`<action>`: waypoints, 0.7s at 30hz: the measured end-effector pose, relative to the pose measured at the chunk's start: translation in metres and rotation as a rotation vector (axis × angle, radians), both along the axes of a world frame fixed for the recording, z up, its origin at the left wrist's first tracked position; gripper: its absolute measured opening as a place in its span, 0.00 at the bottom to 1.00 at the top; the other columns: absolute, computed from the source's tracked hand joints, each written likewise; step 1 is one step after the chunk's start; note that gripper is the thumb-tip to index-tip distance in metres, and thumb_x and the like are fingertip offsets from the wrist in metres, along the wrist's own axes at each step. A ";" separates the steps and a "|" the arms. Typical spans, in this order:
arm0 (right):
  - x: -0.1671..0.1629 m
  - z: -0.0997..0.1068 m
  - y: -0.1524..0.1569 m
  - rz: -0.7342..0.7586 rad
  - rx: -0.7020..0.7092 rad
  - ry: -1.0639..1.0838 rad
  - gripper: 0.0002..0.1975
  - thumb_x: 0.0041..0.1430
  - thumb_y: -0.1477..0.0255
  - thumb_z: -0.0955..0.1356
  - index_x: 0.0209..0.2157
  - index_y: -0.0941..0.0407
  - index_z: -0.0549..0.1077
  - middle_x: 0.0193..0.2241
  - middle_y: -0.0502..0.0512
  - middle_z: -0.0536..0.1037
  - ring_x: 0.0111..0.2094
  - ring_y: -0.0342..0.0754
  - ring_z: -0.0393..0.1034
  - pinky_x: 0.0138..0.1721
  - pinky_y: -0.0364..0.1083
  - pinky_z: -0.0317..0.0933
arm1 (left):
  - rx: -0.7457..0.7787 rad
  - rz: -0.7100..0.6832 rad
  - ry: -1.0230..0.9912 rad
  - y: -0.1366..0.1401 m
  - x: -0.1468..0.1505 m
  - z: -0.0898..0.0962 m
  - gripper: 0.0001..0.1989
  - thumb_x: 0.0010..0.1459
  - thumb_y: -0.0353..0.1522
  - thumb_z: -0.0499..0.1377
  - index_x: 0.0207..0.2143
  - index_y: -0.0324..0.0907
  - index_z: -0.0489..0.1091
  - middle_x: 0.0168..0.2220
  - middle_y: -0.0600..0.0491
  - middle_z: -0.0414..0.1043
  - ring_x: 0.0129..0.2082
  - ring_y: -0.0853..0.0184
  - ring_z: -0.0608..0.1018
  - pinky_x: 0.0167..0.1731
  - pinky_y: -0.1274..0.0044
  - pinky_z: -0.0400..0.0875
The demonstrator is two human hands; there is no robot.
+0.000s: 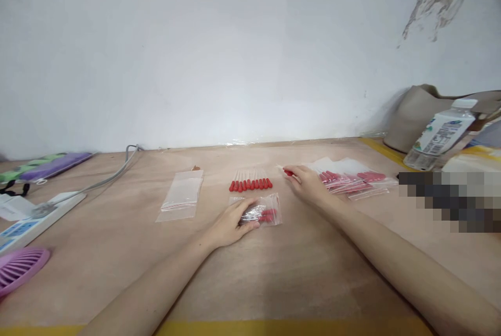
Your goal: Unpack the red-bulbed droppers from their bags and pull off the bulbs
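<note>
Several droppers (250,184) with red bulbs and thin clear stems lie side by side in a row, bulbs towards me. Just in front of them my left hand (233,224) grips a small clear zip bag (275,218) at its left end, fingers on top and thumb along the near edge. Red bulbs show inside that bag. To the right of the row, my right hand (307,182) is closed on a red-bulbed dropper (288,172), its pale tip pointing left. The hand partly hides it. Filled zip bags (348,179) with red bulbs are piled beyond the right wrist.
Flat clear bags (182,195) are stacked on the left of the wooden table. Farther left are a power strip (47,213) with a grey cable and a pink fan (23,268). A plastic bottle (440,135) leans against a grey-brown bag (407,114) at the right.
</note>
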State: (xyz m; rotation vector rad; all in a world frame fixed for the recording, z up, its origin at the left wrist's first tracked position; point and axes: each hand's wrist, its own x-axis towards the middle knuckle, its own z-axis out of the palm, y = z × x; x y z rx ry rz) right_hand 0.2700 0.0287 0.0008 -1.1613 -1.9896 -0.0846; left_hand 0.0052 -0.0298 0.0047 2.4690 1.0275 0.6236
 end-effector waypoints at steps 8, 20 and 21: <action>-0.020 -0.028 0.012 0.076 0.016 -0.222 0.14 0.60 0.73 0.59 0.45 0.54 0.69 0.46 0.57 0.71 0.46 0.49 0.66 0.45 0.49 0.62 | 0.008 -0.011 0.004 0.001 -0.001 -0.002 0.24 0.56 0.39 0.54 0.54 0.46 0.54 0.52 0.49 0.62 0.49 0.62 0.67 0.48 0.69 0.63; -0.022 -0.020 -0.007 0.007 -0.188 -0.071 0.21 0.55 0.70 0.64 0.51 0.58 0.62 0.43 0.61 0.69 0.42 0.51 0.66 0.43 0.50 0.61 | -0.003 -0.017 0.004 0.000 0.000 0.001 0.24 0.57 0.40 0.53 0.54 0.45 0.55 0.52 0.49 0.62 0.49 0.61 0.67 0.48 0.68 0.63; -0.021 -0.020 -0.007 0.004 -0.190 -0.056 0.20 0.55 0.69 0.64 0.50 0.58 0.62 0.42 0.60 0.70 0.41 0.50 0.66 0.43 0.50 0.61 | -0.004 -0.015 0.006 0.000 0.000 0.001 0.24 0.56 0.40 0.53 0.54 0.45 0.55 0.52 0.49 0.62 0.49 0.61 0.67 0.48 0.68 0.63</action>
